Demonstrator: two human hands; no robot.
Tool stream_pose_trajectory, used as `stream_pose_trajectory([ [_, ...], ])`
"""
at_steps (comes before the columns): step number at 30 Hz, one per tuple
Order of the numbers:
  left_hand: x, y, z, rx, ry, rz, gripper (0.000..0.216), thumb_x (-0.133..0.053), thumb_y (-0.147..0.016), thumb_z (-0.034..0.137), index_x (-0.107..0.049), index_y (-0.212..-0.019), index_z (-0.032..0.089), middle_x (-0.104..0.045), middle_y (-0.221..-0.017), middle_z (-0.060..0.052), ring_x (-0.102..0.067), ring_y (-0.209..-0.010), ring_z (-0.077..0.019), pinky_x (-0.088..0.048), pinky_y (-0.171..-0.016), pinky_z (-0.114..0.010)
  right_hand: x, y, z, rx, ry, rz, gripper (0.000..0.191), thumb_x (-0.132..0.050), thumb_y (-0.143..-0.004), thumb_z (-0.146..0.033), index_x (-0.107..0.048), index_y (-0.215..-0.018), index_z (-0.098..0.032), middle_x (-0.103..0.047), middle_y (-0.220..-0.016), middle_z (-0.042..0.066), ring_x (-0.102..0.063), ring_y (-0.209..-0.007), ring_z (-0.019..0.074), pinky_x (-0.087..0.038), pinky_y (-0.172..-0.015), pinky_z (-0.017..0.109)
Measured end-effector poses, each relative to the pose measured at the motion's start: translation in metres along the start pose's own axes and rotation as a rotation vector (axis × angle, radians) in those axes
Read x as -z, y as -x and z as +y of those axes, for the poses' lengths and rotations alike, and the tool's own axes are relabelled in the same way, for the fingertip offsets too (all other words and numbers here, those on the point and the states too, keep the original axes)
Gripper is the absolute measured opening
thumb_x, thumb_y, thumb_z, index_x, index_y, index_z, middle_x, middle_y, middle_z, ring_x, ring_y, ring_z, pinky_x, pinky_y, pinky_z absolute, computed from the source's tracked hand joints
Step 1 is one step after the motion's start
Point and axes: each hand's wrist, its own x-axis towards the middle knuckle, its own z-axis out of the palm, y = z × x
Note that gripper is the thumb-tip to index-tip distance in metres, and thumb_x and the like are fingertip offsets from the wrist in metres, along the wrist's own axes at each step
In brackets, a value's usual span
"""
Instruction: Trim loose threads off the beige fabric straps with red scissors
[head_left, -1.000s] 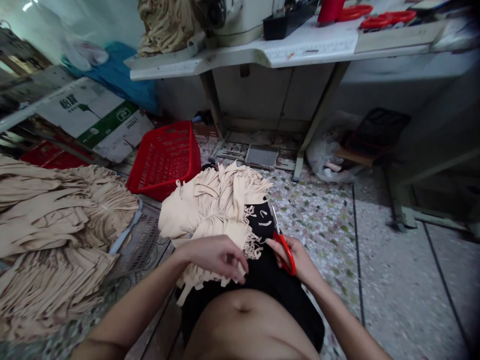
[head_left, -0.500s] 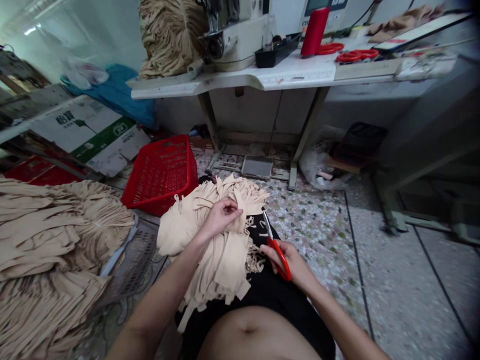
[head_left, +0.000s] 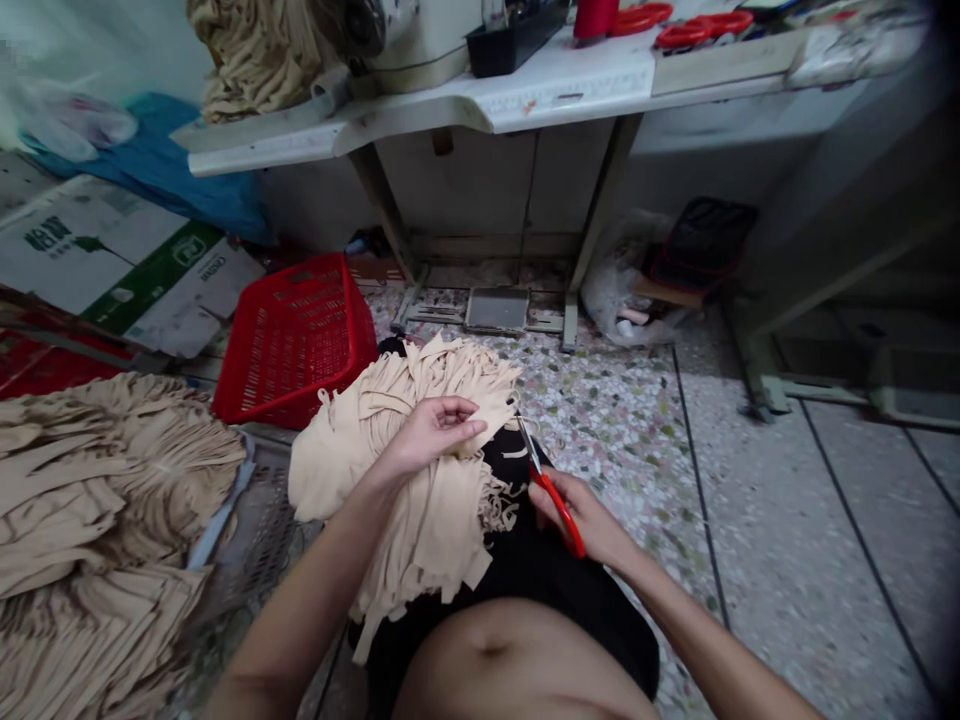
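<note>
A bundle of beige fabric pieces (head_left: pixel 420 520) with narrow strips and frayed ends lies across the black-clothed lap. My left hand (head_left: pixel 439 432) is on top of the bundle, thumb and fingers closed on the edge of one fabric piece. My right hand (head_left: pixel 581 515) holds red-handled scissors (head_left: pixel 556 500), their blades pointing up and away from me. The blade tips are close to the right end of the held piece; whether they touch it I cannot tell. Small curled offcuts (head_left: pixel 499 500) hang along the bundle's right side.
A red plastic basket (head_left: pixel 232 385) stands on the floor beyond the bundle. More beige fabric stacks (head_left: pixel 97 490) lie at left by a grey crate (head_left: pixel 262 520). Ahead is a white sewing table (head_left: pixel 495 105) with a black tray (head_left: pixel 510 45), more red-handled scissors (head_left: pixel 701 30) and a pedal (head_left: pixel 496 308) below.
The view has tipped down and shifted a little. My left hand has slid the fabric edge slightly, its fingers straighter now. The scissors stay close to the fabric's right end.
</note>
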Motion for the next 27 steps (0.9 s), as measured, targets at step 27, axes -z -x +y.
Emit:
stream_pose_trajectory([
  [27,-0.009,0.005,-0.012,0.229,0.025,-0.243,0.044,-0.088,-0.073,0.044,-0.079,-0.094,0.007,-0.066,-0.070,-0.004,-0.053,-0.055,-0.0078,-0.037,-0.051,-0.019,-0.008,-0.002,-0.002,-0.023,0.125,-0.021,0.056,-0.065,-0.089,-0.068,-0.047,-0.065,-0.021,-0.044,-0.054,-0.005,-0.038,-0.051,0.0114,-0.027,-0.048,0.024],
])
